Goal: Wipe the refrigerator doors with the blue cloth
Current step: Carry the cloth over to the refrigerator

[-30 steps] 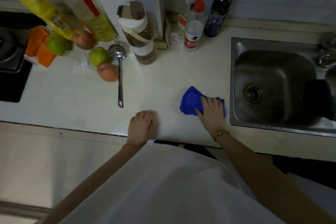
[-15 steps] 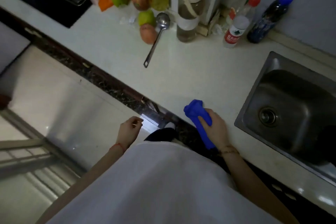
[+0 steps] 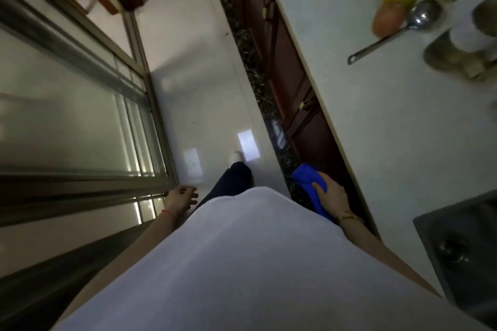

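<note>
Down by my right side, my right hand (image 3: 332,194) grips the soft blue cloth (image 3: 309,185) beside the white stone counter (image 3: 403,129). My left hand (image 3: 180,195) hangs loose, holding nothing. I see no fridge. The hanging cloth could catch on the brown cupboard knob (image 3: 304,105) and slip out.

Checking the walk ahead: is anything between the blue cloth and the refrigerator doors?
Cannot tell: no refrigerator shows. The right hand grips the blue cloth beside the counter; the floor ahead shows nothing standing on it.
</note>
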